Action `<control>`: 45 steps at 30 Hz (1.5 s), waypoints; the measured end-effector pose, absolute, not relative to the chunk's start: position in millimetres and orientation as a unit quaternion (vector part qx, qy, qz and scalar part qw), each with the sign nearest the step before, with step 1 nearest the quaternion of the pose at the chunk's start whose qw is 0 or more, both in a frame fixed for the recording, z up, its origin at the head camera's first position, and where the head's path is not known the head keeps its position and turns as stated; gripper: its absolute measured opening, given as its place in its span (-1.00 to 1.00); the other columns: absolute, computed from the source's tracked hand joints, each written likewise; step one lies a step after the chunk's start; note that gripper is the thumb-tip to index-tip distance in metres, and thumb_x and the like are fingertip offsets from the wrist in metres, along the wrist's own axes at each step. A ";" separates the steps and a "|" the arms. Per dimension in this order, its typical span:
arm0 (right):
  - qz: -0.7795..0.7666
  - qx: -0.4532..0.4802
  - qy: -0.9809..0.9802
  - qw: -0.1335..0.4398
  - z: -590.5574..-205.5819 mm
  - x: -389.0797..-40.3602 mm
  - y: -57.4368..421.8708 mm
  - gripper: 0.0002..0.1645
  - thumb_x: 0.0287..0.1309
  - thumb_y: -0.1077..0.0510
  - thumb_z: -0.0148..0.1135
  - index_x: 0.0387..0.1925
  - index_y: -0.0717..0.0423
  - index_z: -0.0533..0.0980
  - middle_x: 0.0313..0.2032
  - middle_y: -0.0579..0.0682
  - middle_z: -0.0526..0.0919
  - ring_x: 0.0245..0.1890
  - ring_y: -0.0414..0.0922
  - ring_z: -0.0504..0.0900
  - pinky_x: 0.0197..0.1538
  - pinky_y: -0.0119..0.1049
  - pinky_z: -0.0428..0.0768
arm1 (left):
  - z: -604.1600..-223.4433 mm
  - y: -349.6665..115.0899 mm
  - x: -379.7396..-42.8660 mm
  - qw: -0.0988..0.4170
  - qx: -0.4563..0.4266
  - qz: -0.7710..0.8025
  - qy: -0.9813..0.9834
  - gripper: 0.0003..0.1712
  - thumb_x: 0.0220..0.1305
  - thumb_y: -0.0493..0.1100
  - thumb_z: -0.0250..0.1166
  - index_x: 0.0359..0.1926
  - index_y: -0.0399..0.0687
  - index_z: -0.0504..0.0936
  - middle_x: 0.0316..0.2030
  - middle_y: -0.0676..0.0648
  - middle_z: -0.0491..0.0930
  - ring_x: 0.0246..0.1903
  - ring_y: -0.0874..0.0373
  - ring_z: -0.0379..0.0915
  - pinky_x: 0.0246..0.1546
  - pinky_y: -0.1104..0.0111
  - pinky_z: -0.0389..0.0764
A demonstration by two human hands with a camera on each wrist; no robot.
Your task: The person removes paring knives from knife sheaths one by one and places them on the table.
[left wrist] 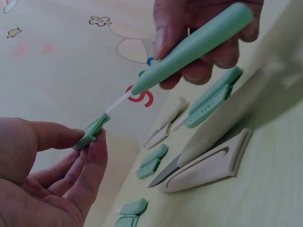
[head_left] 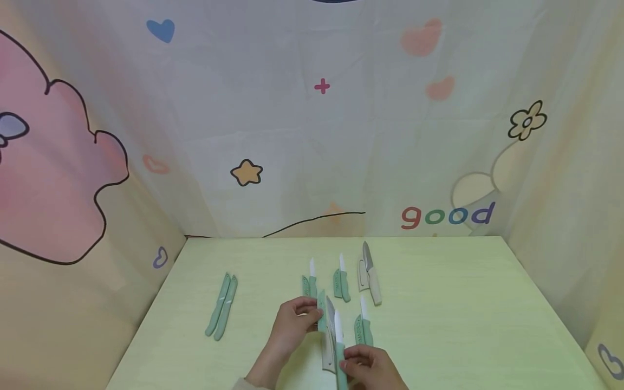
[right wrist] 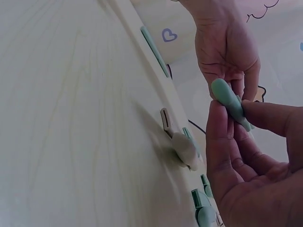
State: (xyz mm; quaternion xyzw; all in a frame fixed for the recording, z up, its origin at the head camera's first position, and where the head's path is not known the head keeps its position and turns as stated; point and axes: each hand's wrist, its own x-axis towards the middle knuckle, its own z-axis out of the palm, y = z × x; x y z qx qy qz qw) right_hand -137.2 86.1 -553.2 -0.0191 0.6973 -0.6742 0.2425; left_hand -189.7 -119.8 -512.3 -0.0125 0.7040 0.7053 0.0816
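Note:
My left hand [head_left: 292,325] pinches a small green blade sheath [left wrist: 92,131] between thumb and fingers. In my right hand [head_left: 372,368] is a knife with a green handle [left wrist: 194,49] and a white blade [head_left: 338,327], pinched by the handle. In the left wrist view, the blade points at the end of the sheath; I cannot tell whether its tip is inside. Below the hands, a larger knife with a beige handle [left wrist: 222,120] and grey blade lies beside its beige sheath [left wrist: 208,163]. The right wrist view shows the green handle [right wrist: 227,99] end-on, hiding the blade.
Two slim green knives [head_left: 221,309], apparently sheathed, lie side by side at the left. Several green knives [head_left: 344,286] with white blades lie beside their green sheaths [head_left: 359,329]. Farther back is another beige-handled knife [head_left: 374,286] with its sheath [head_left: 362,275]. A printed curtain [head_left: 302,135] hangs behind the table.

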 end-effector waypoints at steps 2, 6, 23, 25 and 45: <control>-0.685 -0.005 0.688 0.241 -552.7 -137.6 85.3 -0.58 0.16 0.11 0.32 -0.07 0.36 0.53 -0.39 -0.05 0.66 -0.41 -0.09 0.61 -0.38 -0.24 0.71 | -506.4 -117.6 -183.7 0.084 0.001 0.703 0.706 -0.68 0.23 -0.34 0.27 -0.03 -0.47 0.52 -0.32 -0.20 0.65 -0.37 -0.01 0.60 -0.28 0.22 0.74; -0.703 0.006 0.674 0.226 -551.8 -138.7 84.4 -0.52 0.16 0.09 0.33 -0.02 0.38 0.50 -0.35 -0.02 0.68 -0.38 -0.05 0.62 -0.39 -0.21 0.71 | -508.1 -114.7 -176.8 0.094 0.013 0.703 0.705 -0.65 0.22 -0.34 0.26 -0.02 -0.51 0.49 -0.35 -0.21 0.67 -0.37 -0.09 0.61 -0.27 0.13 0.74; -0.697 0.014 0.689 0.199 -548.8 -145.6 78.6 -0.46 0.25 0.09 0.25 0.11 0.41 0.44 -0.18 0.13 0.71 -0.28 -0.01 0.64 -0.36 -0.15 0.74 | -543.2 -111.1 -166.5 0.139 0.000 0.678 0.722 -0.70 0.17 -0.23 0.33 -0.09 -0.27 0.58 -0.37 -0.13 0.72 -0.45 -0.01 0.63 -0.44 0.23 0.74; -0.697 0.011 0.688 0.200 -549.5 -146.0 77.7 -0.47 0.25 0.11 0.24 0.11 0.42 0.43 -0.19 0.11 0.71 -0.28 0.00 0.64 -0.36 -0.15 0.74 | -544.4 -111.2 -164.2 0.140 -0.001 0.677 0.722 -0.72 0.17 -0.25 0.33 -0.09 -0.26 0.59 -0.36 -0.14 0.72 -0.45 -0.01 0.63 -0.44 0.22 0.75; -0.688 -0.020 0.691 0.222 -552.3 -141.9 60.6 -0.43 0.05 0.25 0.34 0.11 0.40 0.47 -0.21 0.12 0.67 -0.32 -0.04 0.64 -0.33 -0.16 0.74 | -553.3 -129.4 -145.5 0.146 -0.039 0.694 0.704 -0.72 0.19 -0.27 0.31 -0.08 -0.30 0.61 -0.36 -0.16 0.72 -0.41 -0.01 0.63 -0.43 0.21 0.75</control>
